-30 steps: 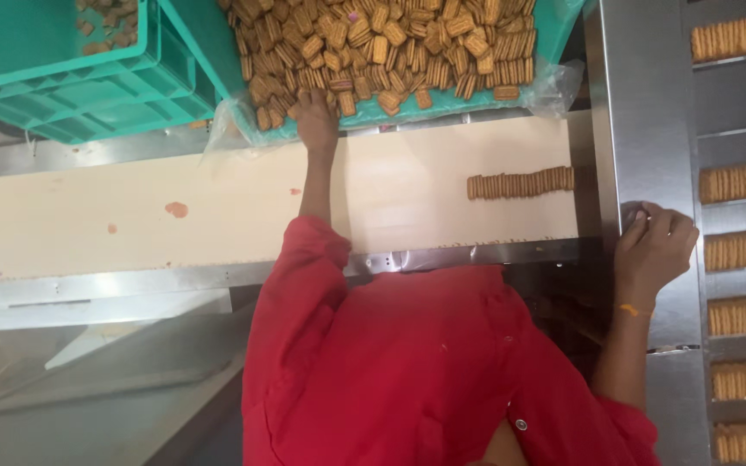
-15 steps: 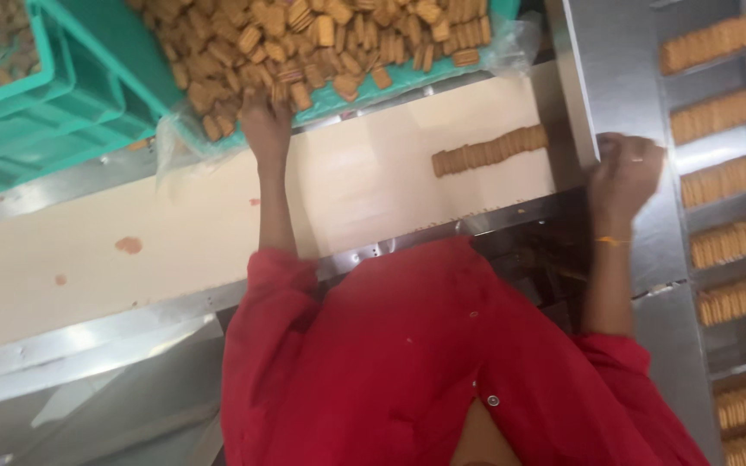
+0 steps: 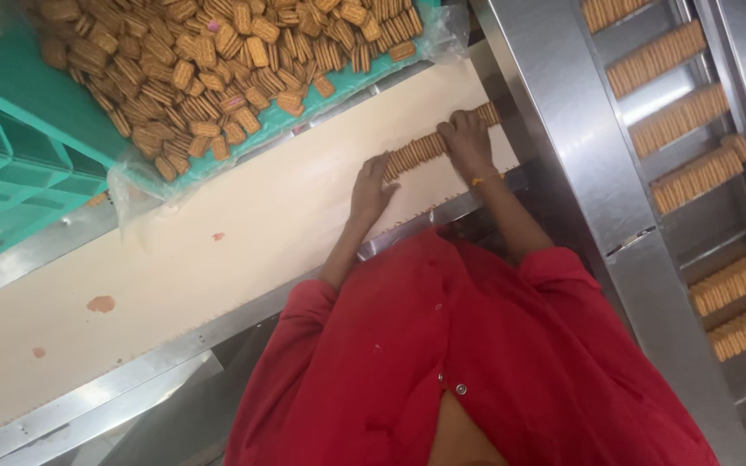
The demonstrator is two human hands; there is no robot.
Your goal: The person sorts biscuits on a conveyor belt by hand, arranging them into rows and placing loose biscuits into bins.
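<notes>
I see the long row of tan rectangular biscuits standing on edge [image 3: 429, 147] lying on the cream conveyor belt [image 3: 243, 233], pinched endwise between both hands. My left hand [image 3: 371, 190] presses flat against its near end; my right hand [image 3: 466, 142] curls closed over the far part.

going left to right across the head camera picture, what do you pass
Green crate → loose biscuit heap → left hand → row of biscuits on the cream belt → right hand → steel rail → biscuit stacks in steel lanes.
</notes>
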